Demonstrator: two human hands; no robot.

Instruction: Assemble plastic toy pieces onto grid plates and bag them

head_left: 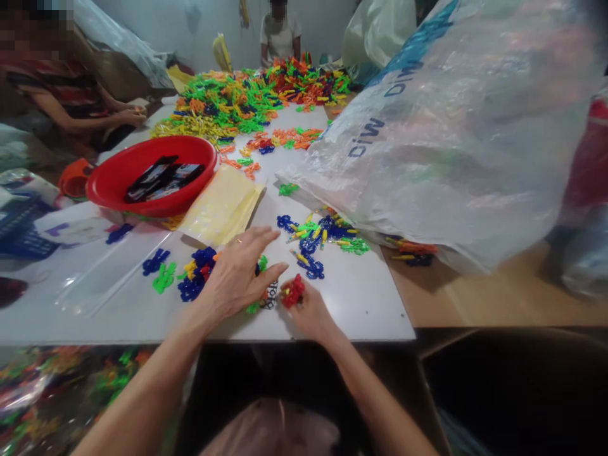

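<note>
My left hand (242,269) reaches over the white table (351,316) with its fingers stretched out and thumb apart. Beneath and beside it lie small plastic pieces in blue, green and yellow, partly hidden by the hand. To its right, my right hand (304,307) is closed on a small red plastic piece (293,291). A small black patterned piece (270,296) shows between the two hands. Past my right hand sits a loose cluster of blue plastic pieces (311,263), mixed with green and yellow ones.
A red basin (156,145) with dark printed packets stands at the left, beside a yellow paper packet (223,206). A large heap of coloured pieces (237,98) covers the far table. A big white sack (441,145) leans at the right. Two other people sit at the far end and left.
</note>
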